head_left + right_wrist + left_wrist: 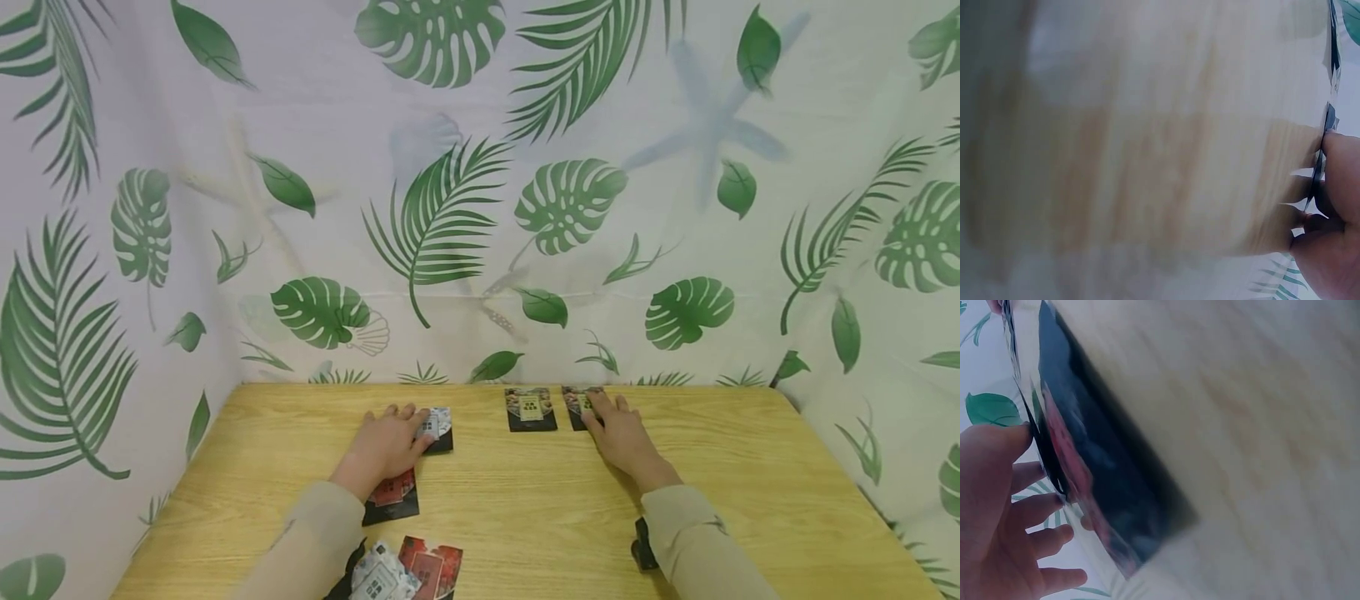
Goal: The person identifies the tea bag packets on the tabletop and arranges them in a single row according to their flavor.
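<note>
My left hand point(386, 442) rests on a small white-and-black packet point(442, 432) at the back left of the table, fingertips and thumb on its face. Partly under that wrist lies a red-and-black packet point(393, 500), seen at a slant and close up in the left wrist view point(1094, 469). The right hand point(626, 437) lies with thumb and fingers on a dark packet point(572, 402) near the back edge, covering its right part. Just left of it, a matching dark packet point(531, 410) with a pale label lies flat. In the right wrist view the touched packet is edge-on.
At the table's front left, a white patterned packet point(380, 577) overlaps a red one point(435, 565), partly behind the left forearm. The wooden table point(510, 508) meets leaf-printed cloth walls point(457, 350) at the back and sides. A black wrist mount point(642, 546) sits at the right sleeve.
</note>
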### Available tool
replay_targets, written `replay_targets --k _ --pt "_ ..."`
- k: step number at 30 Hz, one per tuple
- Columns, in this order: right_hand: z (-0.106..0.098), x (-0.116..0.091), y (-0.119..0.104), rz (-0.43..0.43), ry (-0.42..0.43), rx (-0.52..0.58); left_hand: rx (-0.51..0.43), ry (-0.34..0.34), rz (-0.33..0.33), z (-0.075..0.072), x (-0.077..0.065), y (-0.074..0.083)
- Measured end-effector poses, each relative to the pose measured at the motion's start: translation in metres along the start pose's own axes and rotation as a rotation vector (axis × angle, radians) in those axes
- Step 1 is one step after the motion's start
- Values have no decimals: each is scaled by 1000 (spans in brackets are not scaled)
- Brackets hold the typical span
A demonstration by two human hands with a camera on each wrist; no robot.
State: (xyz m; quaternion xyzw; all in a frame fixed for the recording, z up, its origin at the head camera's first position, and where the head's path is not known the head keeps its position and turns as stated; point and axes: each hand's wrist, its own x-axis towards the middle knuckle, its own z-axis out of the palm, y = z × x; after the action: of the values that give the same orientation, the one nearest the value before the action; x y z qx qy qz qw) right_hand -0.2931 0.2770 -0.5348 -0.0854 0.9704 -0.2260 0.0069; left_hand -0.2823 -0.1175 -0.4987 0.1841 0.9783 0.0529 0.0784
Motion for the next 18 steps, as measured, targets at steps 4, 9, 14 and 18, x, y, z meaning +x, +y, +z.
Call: replay_targets --k 4,9,14,18 --pt "0 0 1 8 -4 -1 -29 -28 3 2 4 4" --pt "0 0 1 9 6 0 -51 -51 0 1 5 8" --pt "0 0 1 -6 19 11 -35 -58 -12 0 6 12" --pt "-1 0 0 2 5 1 -17 -57 -24 0 9 15"
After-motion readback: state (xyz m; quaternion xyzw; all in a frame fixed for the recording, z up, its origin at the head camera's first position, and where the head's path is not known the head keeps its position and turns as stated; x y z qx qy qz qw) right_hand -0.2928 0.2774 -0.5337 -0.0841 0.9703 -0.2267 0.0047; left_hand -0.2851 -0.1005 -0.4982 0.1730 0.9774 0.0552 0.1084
